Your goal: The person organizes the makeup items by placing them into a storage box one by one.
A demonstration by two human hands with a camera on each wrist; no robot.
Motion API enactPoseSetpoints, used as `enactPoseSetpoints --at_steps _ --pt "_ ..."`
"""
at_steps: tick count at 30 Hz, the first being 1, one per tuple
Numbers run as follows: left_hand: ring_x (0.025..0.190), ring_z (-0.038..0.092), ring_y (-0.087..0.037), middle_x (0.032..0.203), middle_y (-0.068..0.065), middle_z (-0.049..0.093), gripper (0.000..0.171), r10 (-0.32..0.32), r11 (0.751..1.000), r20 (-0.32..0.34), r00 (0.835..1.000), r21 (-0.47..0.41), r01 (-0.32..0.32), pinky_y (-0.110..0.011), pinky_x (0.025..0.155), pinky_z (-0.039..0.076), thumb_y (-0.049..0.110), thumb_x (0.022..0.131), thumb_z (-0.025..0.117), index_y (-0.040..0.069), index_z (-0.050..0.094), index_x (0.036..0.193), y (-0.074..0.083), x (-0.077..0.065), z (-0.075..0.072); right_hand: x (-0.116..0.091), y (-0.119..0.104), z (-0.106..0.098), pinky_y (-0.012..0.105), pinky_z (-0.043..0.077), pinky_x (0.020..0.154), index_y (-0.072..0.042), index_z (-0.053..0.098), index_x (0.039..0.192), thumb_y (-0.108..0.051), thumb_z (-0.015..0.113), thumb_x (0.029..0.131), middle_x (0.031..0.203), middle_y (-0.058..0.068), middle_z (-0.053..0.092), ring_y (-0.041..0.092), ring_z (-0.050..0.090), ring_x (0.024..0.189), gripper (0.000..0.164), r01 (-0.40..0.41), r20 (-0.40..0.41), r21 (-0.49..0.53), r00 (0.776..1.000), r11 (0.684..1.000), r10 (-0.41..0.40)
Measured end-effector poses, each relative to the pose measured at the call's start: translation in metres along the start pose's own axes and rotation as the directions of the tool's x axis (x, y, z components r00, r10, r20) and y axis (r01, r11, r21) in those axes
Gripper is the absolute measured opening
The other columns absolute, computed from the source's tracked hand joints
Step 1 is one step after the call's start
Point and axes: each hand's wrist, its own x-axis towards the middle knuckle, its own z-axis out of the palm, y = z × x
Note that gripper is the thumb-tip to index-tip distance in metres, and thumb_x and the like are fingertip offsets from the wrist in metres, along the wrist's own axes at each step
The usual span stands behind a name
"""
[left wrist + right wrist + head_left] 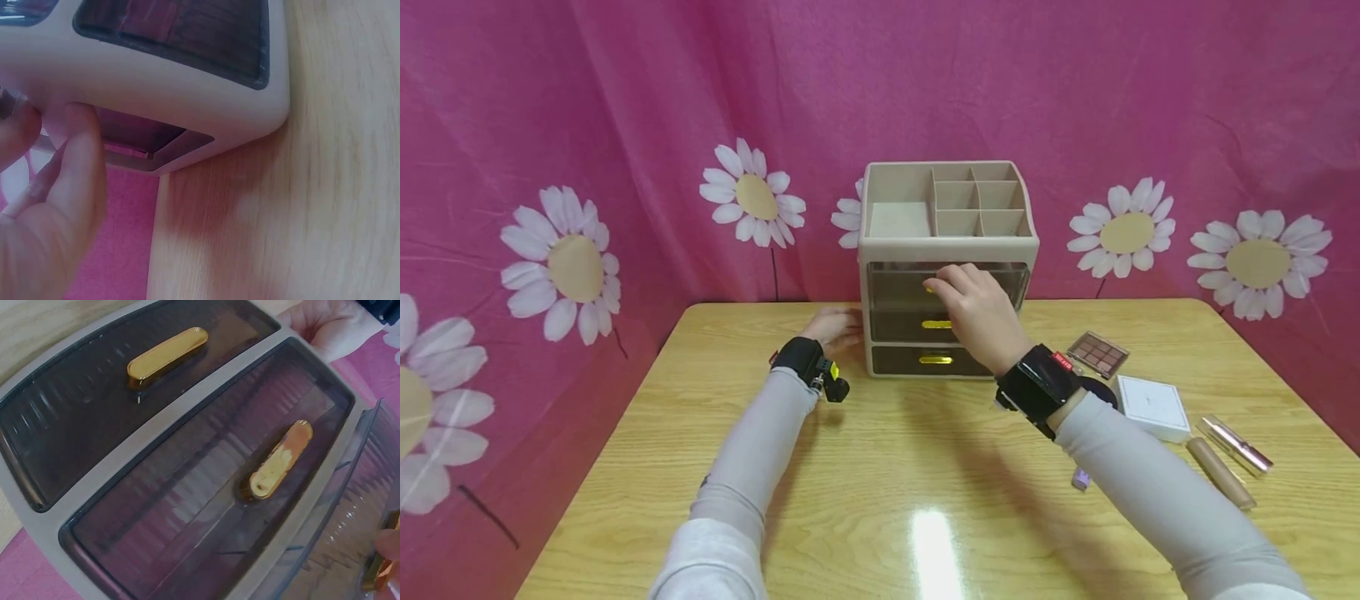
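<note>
Had the organizer (947, 248) standing upright by the middle of the counter's (880, 467) far edge, front turned toward the near edge. Pinched the gold top handle (373, 575) between thumb and fingers of the right hand (981, 312), and held the top drawer (895, 287) partway out, standing proud of the organizer's face. Had the middle drawer (187, 475) and the bottom drawer (895, 360) closed beneath, with a gold middle handle (936, 324) and a gold bottom handle (936, 360) on dark, see-through fronts. Held the left hand (835, 327) at the organizer's left side, in the lower half, loosely spread, with a fingertip touching beside a cut-out (144, 137) in the pale shell; could not tell the bend of the hidden fingers. Saw on top an open tray (898, 218), split into one large compartment at left and six small ones at right. Wore a black band on each wrist, just past pale sleeves (745, 458). Had a palette (1097, 354) lying toward the counter's far right corner, a white box (1152, 407) a little nearer, and a round black thing just beside, partly hidden by the right wrist. Had a shiny lipstick (1236, 444) and a tan tube (1221, 473) side by side near the right edge, and a small purple thing (1081, 478) farther in, next to the right sleeve. Saw a pink curtain (827, 75) with white daisies (751, 196) behind the far edge.
</note>
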Motion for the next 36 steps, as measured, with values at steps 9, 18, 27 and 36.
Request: enactPoseSetpoints --at_steps 9,18,27,36 --pt "0.103 0.058 -0.028 0.117 -0.018 0.058 0.039 -0.008 0.999 -0.023 1.000 0.031 0.008 -0.035 0.087 0.050 -0.005 0.085 0.054 -0.005 0.051 0.124 0.045 -0.068 0.038 -0.007 -0.010 -0.010 0.036 0.047 0.073 0.003 0.064 0.101 0.018 0.064 0.069 0.094 0.013 0.058 0.028 0.052 0.087 0.035 0.019 -0.012 0.025 1.000 1.000 -0.019" --pt "0.094 0.062 -0.027 0.106 -0.017 0.063 0.036 -0.013 1.000 0.000 1.000 -0.005 0.013 -0.034 0.079 0.054 -0.005 0.083 0.057 -0.004 0.056 0.118 0.016 -0.020 0.010 -0.014 -0.024 -0.024 0.036 0.048 0.077 0.002 0.064 0.103 0.015 0.068 0.067 0.096 0.013 0.059 0.027 0.052 0.089 0.039 0.022 0.021 0.027 1.000 0.999 -0.023" --pt "0.100 0.058 -0.028 0.113 -0.018 0.059 0.035 -0.042 0.999 -0.041 0.998 0.011 0.043 -0.035 0.087 0.050 -0.006 0.088 0.047 -0.004 0.051 0.123 0.050 -0.073 0.040 -0.020 -0.037 -0.037 0.034 0.049 0.073 0.002 0.064 0.103 0.014 0.073 0.064 0.093 0.013 0.058 0.026 0.052 0.085 0.042 0.027 0.015 0.054 0.999 0.998 -0.028" --pt "0.108 0.055 -0.026 0.122 -0.017 0.054 0.039 -0.085 0.992 -0.097 0.992 0.090 0.093 -0.036 0.092 0.047 -0.006 0.092 0.041 -0.003 0.046 0.130 0.071 -0.105 0.059 -0.025 -0.047 -0.046 0.034 0.050 0.070 0.001 0.066 0.102 0.011 0.073 0.068 0.091 0.012 0.059 0.025 0.053 0.080 0.036 0.040 0.012 0.031 0.999 0.999 -0.041"
